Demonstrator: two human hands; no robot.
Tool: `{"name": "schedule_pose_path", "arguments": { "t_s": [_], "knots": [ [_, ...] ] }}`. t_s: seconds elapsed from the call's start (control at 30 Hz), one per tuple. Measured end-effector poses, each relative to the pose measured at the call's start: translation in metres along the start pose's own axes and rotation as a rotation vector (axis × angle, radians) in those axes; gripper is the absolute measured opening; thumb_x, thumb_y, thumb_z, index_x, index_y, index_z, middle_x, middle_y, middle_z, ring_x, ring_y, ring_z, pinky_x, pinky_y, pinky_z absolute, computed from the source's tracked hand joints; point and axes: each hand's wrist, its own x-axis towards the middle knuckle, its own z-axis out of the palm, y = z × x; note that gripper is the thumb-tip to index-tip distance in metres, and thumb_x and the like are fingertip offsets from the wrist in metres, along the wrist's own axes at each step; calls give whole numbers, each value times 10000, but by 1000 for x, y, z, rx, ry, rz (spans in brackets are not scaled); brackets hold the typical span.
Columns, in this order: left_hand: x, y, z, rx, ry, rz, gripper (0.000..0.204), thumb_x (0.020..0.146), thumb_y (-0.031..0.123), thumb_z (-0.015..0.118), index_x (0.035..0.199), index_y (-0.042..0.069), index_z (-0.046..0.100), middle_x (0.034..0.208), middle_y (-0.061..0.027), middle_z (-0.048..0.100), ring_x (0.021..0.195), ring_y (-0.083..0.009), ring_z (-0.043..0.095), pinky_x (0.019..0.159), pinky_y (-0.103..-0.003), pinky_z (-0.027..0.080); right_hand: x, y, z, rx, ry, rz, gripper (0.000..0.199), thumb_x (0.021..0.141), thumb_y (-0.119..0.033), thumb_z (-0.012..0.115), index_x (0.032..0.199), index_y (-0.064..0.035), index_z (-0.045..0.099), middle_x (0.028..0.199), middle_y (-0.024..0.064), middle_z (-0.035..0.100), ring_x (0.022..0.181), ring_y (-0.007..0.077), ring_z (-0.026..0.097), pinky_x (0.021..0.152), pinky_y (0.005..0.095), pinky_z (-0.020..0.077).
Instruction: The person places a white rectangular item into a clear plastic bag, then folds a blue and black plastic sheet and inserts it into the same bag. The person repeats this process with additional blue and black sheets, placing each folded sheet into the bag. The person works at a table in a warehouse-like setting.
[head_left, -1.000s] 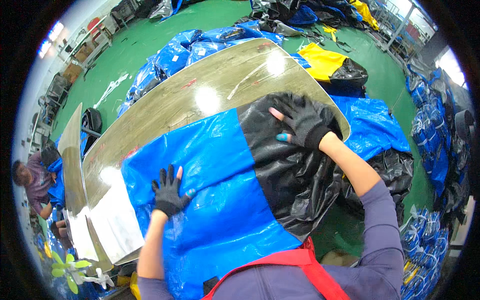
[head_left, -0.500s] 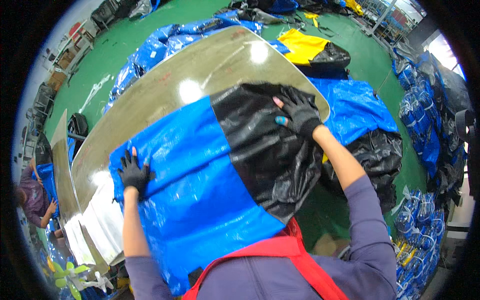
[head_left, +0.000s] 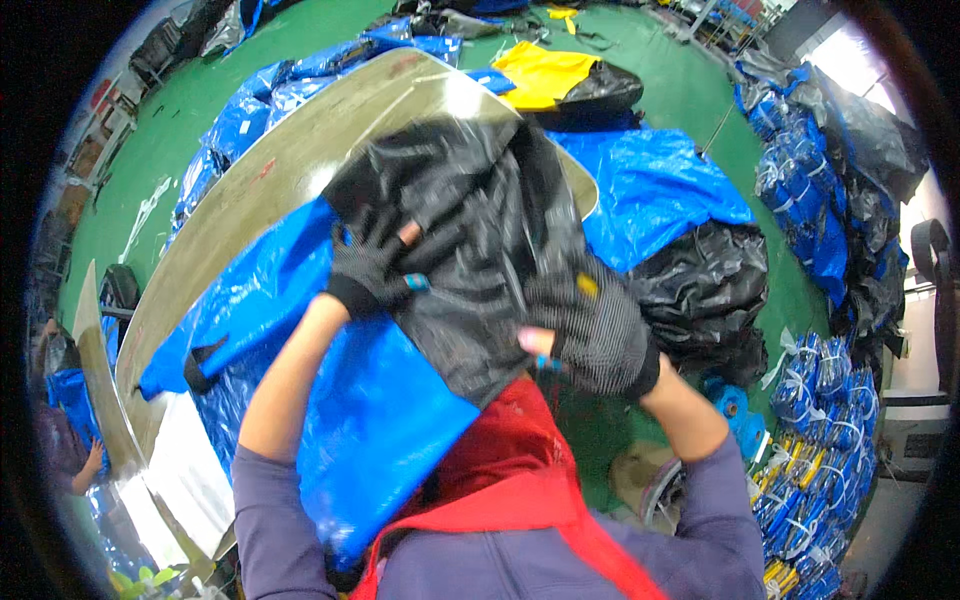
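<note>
A blue and black tarpaulin lies creased over the board-like table in front of me and hangs toward my body. My left hand, in a dark ribbed glove with some bare fingertips, rests with spread fingers on its black part. At the right edge of that black part, my right hand is closed on the material with the thumb pointing left. Its other fingertips are partly hidden and blurred. A short black strap shows on the tarpaulin's left side.
Blue and black tarpaulin pieces lie right of the table, with a yellow and black one behind. Tied blue bundles are stacked at far right. Another person's hand is at far left. A round pale object stands at my right.
My left hand has moved right from the blue part to the black part. My right hand has come down toward me, drawing the black edge leftward into folds.
</note>
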Motion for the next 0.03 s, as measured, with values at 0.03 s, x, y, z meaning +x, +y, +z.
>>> {"name": "schedule_pose_path", "arguments": {
  "t_s": [0.03],
  "knots": [
    [-1,-14,3,-40,-65,-57,822,772,727,480,1440,267,342,1529,-152,218,1415,-408,118,1069,-662,55,19,9,-5,-20,6,-222,290,744,-185,682,1026,-122,652,1175,158,607,1235,329,470,1072,667,177]
  ]
}}
